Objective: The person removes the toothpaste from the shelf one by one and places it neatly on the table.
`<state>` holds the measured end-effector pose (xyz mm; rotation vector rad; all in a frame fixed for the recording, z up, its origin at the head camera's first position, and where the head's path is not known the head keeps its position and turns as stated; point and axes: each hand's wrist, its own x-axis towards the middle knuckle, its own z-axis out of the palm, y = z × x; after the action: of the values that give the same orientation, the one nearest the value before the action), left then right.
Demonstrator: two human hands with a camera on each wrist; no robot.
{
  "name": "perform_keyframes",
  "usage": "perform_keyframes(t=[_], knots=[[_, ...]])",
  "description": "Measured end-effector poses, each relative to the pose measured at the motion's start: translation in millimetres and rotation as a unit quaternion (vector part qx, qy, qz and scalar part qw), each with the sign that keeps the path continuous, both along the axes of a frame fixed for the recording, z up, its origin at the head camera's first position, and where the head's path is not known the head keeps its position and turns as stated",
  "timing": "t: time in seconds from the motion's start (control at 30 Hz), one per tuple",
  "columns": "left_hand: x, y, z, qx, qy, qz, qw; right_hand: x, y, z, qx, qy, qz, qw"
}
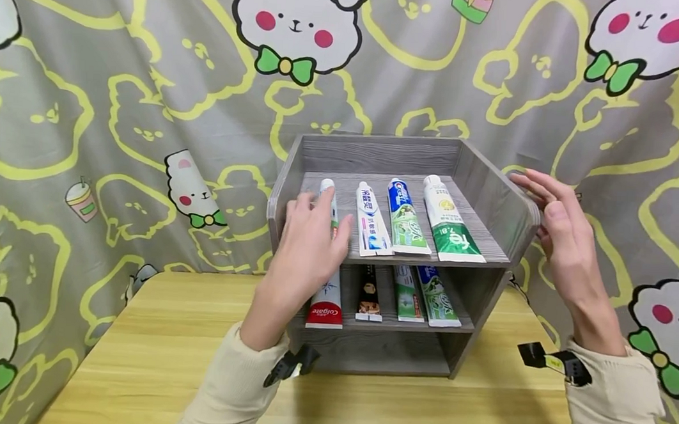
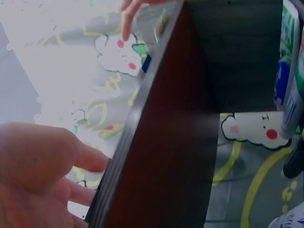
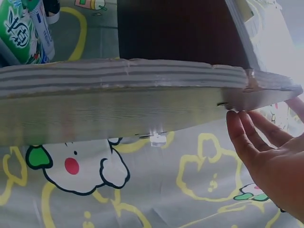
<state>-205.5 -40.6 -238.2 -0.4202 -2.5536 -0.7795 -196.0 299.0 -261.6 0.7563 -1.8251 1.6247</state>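
My left hand (image 1: 309, 245) is over the left front of the grey wooden shelf unit (image 1: 379, 155), its fingers loose beside the leftmost toothpaste tube (image 1: 327, 186) and hiding part of it. In the left wrist view that hand (image 2: 50, 173) lies at the edge of a board, with no tube in it. My right hand (image 1: 565, 243) is at the outer face of the right side panel; the right wrist view shows its fingertips (image 3: 232, 118) against the board. On the top level lie a white tube (image 1: 372, 220), a blue-green Crest tube (image 1: 408, 219) and a white-green tube (image 1: 451, 221).
The middle level holds a red-ended Colgate tube (image 1: 326, 304), a black tube (image 1: 368, 297), a green tube (image 1: 409, 296) and a blue-green tube (image 1: 438, 300). Below is a bottom compartment (image 1: 381, 352). The unit stands on a wooden table (image 1: 154, 343) before a patterned curtain (image 1: 205, 134).
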Motion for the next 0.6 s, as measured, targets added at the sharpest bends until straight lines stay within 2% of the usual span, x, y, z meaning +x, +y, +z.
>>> perform_keyframes(t=[0.13, 0.27, 0.5, 0.6], knots=[[-12.1, 7.7, 3.1, -0.027, -0.008, 0.032, 0.9991, -9.3, 1.4, -1.0, -0.011, -0.004, 0.001, 1.000], [-19.9, 11.6, 0.0, -0.053, -0.026, 0.055, 0.9967, -13.6, 3.5, -7.7, -0.003, -0.016, -0.003, 1.000], [-24.6, 10.7, -2.6, -0.055, -0.029, 0.065, 0.9960, -19.6, 1.9, -12.0, -0.019, -0.023, 0.008, 1.000], [-25.2, 10.2, -1.9, -0.050, -0.021, 0.063, 0.9965, -20.2, -2.6, -11.1, -0.035, -0.032, -0.014, 0.999]])
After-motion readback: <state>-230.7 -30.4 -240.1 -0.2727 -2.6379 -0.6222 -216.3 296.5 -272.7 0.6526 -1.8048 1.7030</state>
